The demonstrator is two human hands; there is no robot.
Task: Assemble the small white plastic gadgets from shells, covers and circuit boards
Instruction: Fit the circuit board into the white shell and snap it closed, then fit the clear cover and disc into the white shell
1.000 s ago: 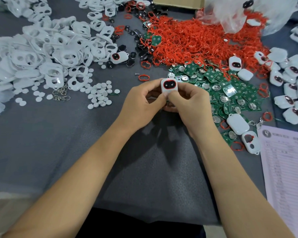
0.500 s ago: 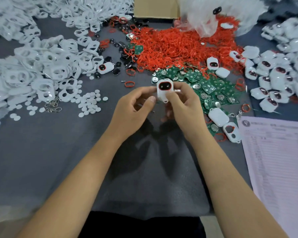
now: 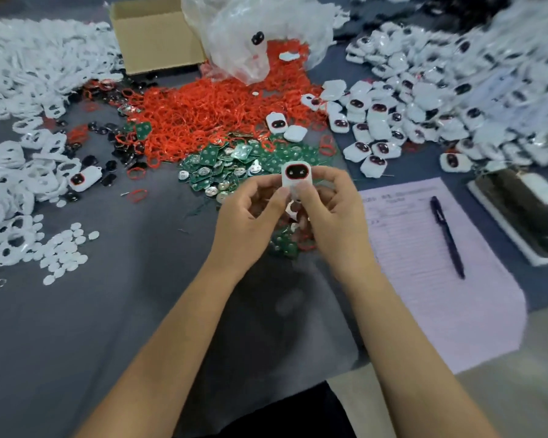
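Pinched between both hands, a white gadget (image 3: 296, 176) was held up over the grey cloth (image 3: 76, 327), its black, red-rimmed face turned toward the camera. It was gripped from the left by the left hand (image 3: 250, 222), thumb pressed on its lower edge, and from the right by the right hand (image 3: 332, 216), fingers curled round its side. So both hands were closed on the same piece, pretty much mid-table.

Just below the hands, a few green circuit boards (image 3: 285, 245) could be seen on the cloth. To the right, a lined paper sheet (image 3: 424, 279) was laid out with a dark pen (image 3: 446, 235) on top of it. Off to the left, small white discs (image 3: 64, 251) were scattered beside a heap of white covers (image 3: 13, 184).

Further back, the main pile of circuit boards (image 3: 234, 162) was spread right behind the gadget, with a big tangle of red rings (image 3: 209, 112) beyond that. Finished gadgets (image 3: 408, 121) were heaped at the far right, kinda blurred. At the very back, a cardboard box (image 3: 155, 36) and a clear plastic bag (image 3: 260, 33) were sat side by side.
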